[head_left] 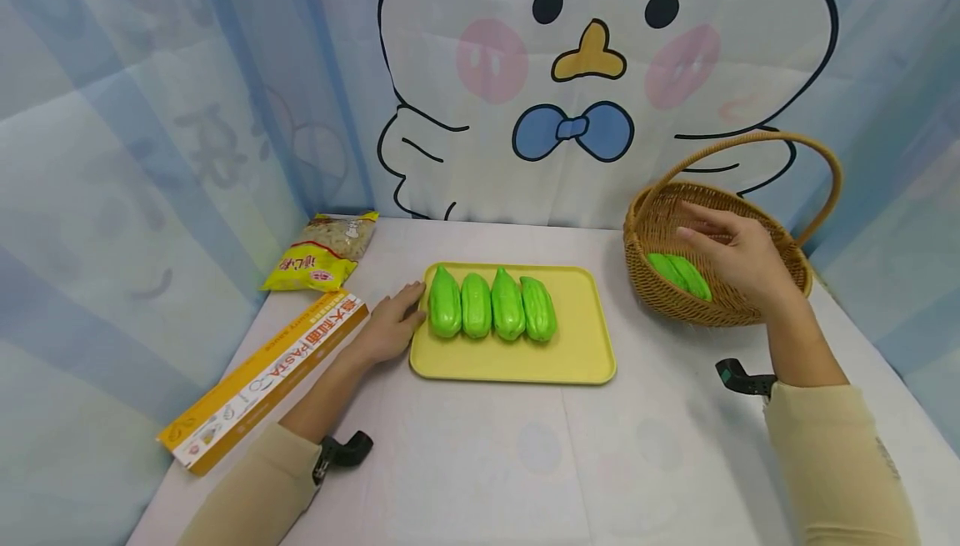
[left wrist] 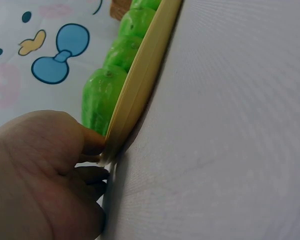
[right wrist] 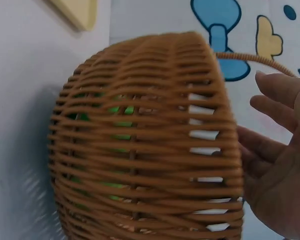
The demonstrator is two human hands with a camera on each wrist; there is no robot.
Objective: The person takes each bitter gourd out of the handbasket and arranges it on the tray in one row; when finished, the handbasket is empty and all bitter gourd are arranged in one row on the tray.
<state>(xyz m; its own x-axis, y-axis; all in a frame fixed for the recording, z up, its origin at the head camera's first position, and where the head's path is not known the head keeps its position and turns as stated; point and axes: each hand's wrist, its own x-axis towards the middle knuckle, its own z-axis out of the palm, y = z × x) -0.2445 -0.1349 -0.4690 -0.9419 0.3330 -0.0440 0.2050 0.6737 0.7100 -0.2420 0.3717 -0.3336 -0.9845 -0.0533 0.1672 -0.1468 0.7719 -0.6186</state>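
Several glossy, bright green, elongated ridged vegetables (head_left: 507, 306) lie side by side on a yellow tray (head_left: 577, 358). At the tray's left edge my left hand (head_left: 390, 327) touches the rim with its fingers; in the left wrist view, the hand (left wrist: 45, 175) meets the tray's side (left wrist: 135, 90) beside the nearest vegetable (left wrist: 102, 97). My right hand (head_left: 742, 258) is over the wicker basket (head_left: 656, 304), holding nothing visible. More green vegetables (head_left: 681, 276) lie inside the basket. In the right wrist view, the basket wall (right wrist: 155, 150) largely hides them, and the right hand (right wrist: 285, 165) is beyond its rim.
A long yellow and white pasta box (head_left: 262, 383) lies left of my left hand. Behind it is a yellow food bag (head_left: 322, 254) with a clear part. The basket's tall handle (head_left: 828, 179) arches above its back. A printed curtain (head_left: 577, 179) hangs behind the table.
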